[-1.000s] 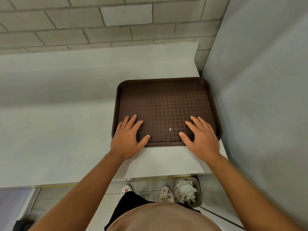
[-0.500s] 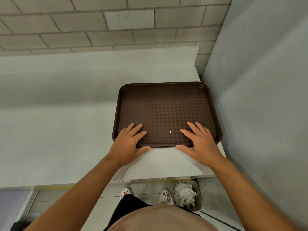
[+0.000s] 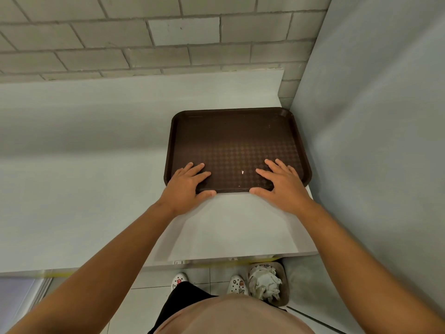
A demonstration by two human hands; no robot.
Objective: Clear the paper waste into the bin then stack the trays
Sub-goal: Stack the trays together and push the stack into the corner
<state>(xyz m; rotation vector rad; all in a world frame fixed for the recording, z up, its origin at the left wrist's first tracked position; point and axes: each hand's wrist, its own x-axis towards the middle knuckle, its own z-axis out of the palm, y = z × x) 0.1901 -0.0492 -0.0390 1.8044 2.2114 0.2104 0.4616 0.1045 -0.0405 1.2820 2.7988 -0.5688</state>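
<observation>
Both hands lie flat on the near edge of the dark brown textured plastic tray stack (image 3: pixel 237 148), just right of the frame's centre. The left hand (image 3: pixel 186 186) has its fingers spread straight across the tray's lower left corner with the thumb along the front rim, and the right hand (image 3: pixel 280 183) mirrors it at the lower right; neither curls round anything. That open, pressing pose looks meant to square the stack and slide it, since thin layered edges show at the front rim, suggesting several trays nested together. The stack sits on the pale grey counter (image 3: pixel 84 177), tucked toward the corner where the grey brick wall (image 3: pixel 144 32) meets the smooth grey side panel (image 3: pixel 373 141) on the right, probably so it stays out of the way. A tiny white speck (image 3: pixel 242 172) remains on the top tray between the hands. At the bottom of the frame, beside the person's white decorated shoes (image 3: pixel 237 284), a small bin (image 3: pixel 283 285) holds crumpled white paper (image 3: pixel 263 283), so the clearing step appears done and the stacking nearly so.
</observation>
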